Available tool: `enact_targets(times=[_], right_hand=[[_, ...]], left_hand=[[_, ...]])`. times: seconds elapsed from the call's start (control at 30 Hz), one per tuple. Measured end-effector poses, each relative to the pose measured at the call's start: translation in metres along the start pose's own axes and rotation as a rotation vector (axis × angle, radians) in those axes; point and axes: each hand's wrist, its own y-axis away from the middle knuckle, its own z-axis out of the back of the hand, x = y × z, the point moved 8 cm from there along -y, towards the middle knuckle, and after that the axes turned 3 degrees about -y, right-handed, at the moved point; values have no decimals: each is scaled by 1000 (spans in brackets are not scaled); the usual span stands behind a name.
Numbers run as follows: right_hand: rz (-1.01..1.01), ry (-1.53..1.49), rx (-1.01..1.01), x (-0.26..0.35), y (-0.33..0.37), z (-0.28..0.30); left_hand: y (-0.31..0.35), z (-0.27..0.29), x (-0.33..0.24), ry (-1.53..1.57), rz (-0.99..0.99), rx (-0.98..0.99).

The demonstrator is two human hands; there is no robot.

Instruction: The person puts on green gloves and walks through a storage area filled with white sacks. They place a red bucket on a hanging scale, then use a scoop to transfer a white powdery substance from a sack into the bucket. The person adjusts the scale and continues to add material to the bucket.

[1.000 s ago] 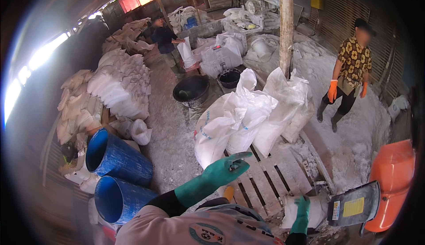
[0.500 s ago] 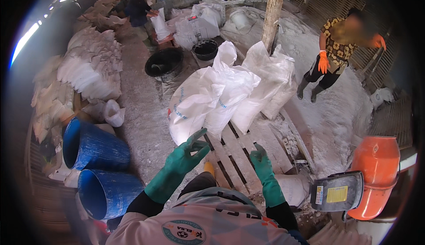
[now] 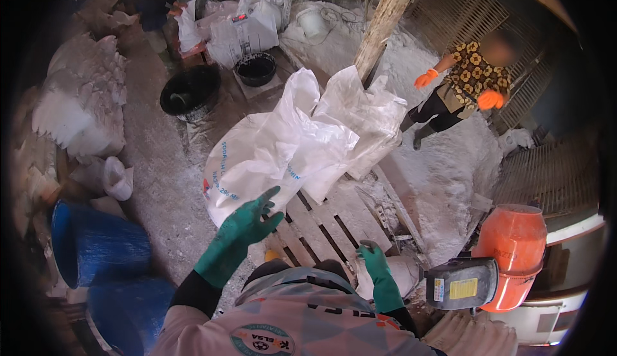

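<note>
Green rubber gloves cover both of my hands. My left hand (image 3: 244, 224) is held out in front of the nearest white sack (image 3: 247, 163), its fingers apart and nothing in them. Whether it touches the sack I cannot tell. Lower and to the right, my right hand (image 3: 374, 263) hangs over the near right end of the wooden pallet (image 3: 360, 218), empty, with loosely bent fingers. Several tall white woven sacks stand close together on the pallet, their tops gathered upward. A whitish sack (image 3: 392, 275) lies partly behind my right hand.
Two blue barrels (image 3: 103, 243) lie at left, below stacked sacks (image 3: 83, 99). Black tubs (image 3: 191, 92) stand beyond the pallet. A wooden post (image 3: 389, 18) rises behind the sacks. One co-worker (image 3: 472, 79) wears orange gloves; another (image 3: 154, 15) is far left. An orange mixer drum (image 3: 511, 240) stands right.
The view has swung right, shifting the scene leftward. My right hand has dropped lower, and my left stays raised by the sacks. The co-worker at right has brought both gloved hands to the front.
</note>
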Motion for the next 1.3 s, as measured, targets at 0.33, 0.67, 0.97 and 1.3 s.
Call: enact_targets(times=[0.33,0.67,0.97,1.3], right_hand=[[92,99,65,102,-136,2],[772,515,183,295,-294,-82],[1025,1137,267,314,-353,-199],[1025,991,370,299,-311,-237]], left_hand=[[-81,-22,3,-24,257,112],[-111,-28,-15,-118,541,5],[-128,-48,-2,-94,624,79],[-194,-41,79,212,689,8]])
